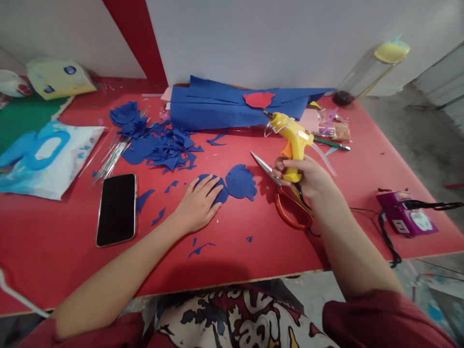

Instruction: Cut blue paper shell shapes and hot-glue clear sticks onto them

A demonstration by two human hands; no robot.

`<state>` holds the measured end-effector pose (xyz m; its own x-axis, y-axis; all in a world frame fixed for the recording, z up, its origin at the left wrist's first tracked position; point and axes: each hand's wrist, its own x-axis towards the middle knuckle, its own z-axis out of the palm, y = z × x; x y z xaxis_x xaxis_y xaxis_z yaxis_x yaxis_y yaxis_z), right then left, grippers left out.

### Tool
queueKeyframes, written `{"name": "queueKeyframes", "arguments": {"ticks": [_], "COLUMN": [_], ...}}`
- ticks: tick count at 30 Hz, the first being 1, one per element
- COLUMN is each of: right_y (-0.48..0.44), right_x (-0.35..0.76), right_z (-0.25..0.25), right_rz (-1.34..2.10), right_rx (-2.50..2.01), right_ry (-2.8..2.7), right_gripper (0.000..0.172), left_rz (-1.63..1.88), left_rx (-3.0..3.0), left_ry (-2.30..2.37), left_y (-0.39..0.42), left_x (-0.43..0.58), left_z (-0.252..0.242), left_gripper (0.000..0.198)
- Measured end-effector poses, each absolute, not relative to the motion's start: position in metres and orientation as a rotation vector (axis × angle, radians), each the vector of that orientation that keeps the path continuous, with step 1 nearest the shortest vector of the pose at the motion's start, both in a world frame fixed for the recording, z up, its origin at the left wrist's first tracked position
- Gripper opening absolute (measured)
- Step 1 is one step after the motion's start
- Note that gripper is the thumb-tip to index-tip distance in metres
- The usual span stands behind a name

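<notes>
My left hand (198, 204) lies flat, fingers spread, over a blue cut-out (219, 194) on the table, hiding much of it. Just right of it, a second blue cut-out (241, 182) with a scalloped edge lies flat. My right hand (302, 174) is wrapped round the handle of a yellow hot glue gun (293, 134), held above the table with its nozzle toward the upper left. Beneath the glue gun rest scissors (294, 224) with red handles, blades toward the upper left and partly hidden by the right hand.
Blue scraps (168, 150), a blue flower (126, 117) and wires (114, 157) lie at the back left. A phone (116, 210) and wipes pack (54, 157) sit left. Folded blue sheets (217, 108) line the wall. A purple power box (408, 213) with cords stands right.
</notes>
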<state>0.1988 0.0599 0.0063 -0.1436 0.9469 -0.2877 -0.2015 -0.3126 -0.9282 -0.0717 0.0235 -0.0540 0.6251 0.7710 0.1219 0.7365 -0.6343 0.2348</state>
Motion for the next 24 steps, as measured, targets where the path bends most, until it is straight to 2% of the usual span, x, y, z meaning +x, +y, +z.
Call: {"name": "queueKeyframes", "arguments": {"ticks": [9,16,24], "right_y": [0.059,0.055,0.054], "right_x": [0.184,0.191,0.199], "right_z": [-0.01,-0.014,-0.019], "right_rz": [1.672,1.658,1.488], "right_rx": [-1.142,-1.196,-1.666], "right_ry": [-1.097,-1.217,-1.662], "right_gripper": [0.027,0.036,0.031], "left_rz": [0.32,0.359,0.374], "left_rx": [2.682,2.689,2.672], "left_ry": [1.282,1.271,1.258], "left_y": [0.024,0.023,0.024], "left_x": [-0.071,-0.071,-0.072], "left_z": [-0.054,-0.055,-0.056], "left_gripper": [0.043,0.042,0.043]}}
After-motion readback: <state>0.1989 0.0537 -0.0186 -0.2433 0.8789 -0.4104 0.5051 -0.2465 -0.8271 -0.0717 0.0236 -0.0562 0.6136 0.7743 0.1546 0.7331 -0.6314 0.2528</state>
